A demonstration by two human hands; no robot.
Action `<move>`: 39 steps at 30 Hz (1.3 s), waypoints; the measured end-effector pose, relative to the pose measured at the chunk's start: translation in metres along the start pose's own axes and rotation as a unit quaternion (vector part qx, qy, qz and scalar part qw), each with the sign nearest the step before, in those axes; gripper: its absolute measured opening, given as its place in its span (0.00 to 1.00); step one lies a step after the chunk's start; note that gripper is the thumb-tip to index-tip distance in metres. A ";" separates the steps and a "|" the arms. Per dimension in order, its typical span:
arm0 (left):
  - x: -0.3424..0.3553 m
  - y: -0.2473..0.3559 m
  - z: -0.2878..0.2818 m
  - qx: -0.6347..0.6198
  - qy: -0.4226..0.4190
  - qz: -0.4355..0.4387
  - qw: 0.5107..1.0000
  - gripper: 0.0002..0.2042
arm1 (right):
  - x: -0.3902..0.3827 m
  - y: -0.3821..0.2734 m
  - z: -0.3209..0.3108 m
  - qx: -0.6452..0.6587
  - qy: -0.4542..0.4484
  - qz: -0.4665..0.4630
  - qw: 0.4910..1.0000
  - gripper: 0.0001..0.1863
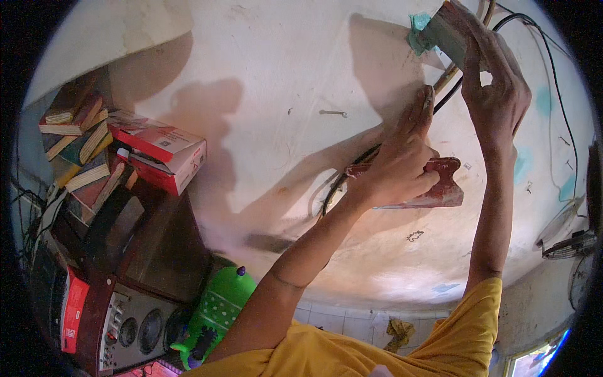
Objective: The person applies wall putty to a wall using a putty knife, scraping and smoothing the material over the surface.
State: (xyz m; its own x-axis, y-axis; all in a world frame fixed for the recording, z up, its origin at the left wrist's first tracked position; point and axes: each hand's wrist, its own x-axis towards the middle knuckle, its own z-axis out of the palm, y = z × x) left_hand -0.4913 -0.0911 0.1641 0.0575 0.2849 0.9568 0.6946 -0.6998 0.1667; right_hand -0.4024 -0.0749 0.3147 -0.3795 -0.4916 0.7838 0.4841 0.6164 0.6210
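Observation:
My right hand (499, 94) is raised at the upper right and closed around a grey, flat-sided block (443, 39). One end of the block meets a teal patch (419, 34) on the pale wall. Lower and to the left, my left hand (402, 157) is against the wall, its upper fingers pointing up and pressed together beside a black cable (447, 96). Its other fingers are curled; what they hold, if anything, I cannot make out. A reddish-brown board (447, 188) with a scalloped end shows behind this hand. Whether the hand touches the board is unclear.
At left, a stack of worn books (85, 144) and a red-and-white carton (160, 151) sit on a dark speaker cabinet (141, 320). A bright green container (220, 298) stands beside it. A small fan (568, 245) is at the right edge. Thin wires hang along the right wall.

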 end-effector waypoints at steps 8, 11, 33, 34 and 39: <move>-0.002 0.002 -0.001 -0.027 -0.027 -0.029 0.999 0.25 | -0.001 0.000 0.005 0.012 0.004 -0.034 0.999 0.20; 0.001 0.004 -0.003 -0.040 -0.020 -0.029 0.999 0.21 | -0.001 0.009 0.004 0.003 0.022 -0.035 0.999 0.19; -0.104 0.022 -0.074 -0.445 0.116 -0.445 0.768 0.17 | -0.005 0.021 -0.015 0.103 -0.032 0.189 0.976 0.22; -0.110 0.015 -0.075 -0.505 0.159 -0.445 0.722 0.17 | -0.005 0.019 -0.017 0.105 -0.038 0.201 0.973 0.22; -0.112 0.008 -0.086 -0.574 0.257 -0.406 0.663 0.18 | -0.011 0.041 -0.015 0.129 -0.062 0.168 0.975 0.20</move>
State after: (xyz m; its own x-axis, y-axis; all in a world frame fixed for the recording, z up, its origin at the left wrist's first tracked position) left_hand -0.5543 -0.1848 0.0792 -0.4581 0.8184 0.3469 -0.6740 -0.5742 0.4647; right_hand -0.3669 -0.0535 0.3311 -0.3332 -0.1667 0.9280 0.3884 0.8726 0.2962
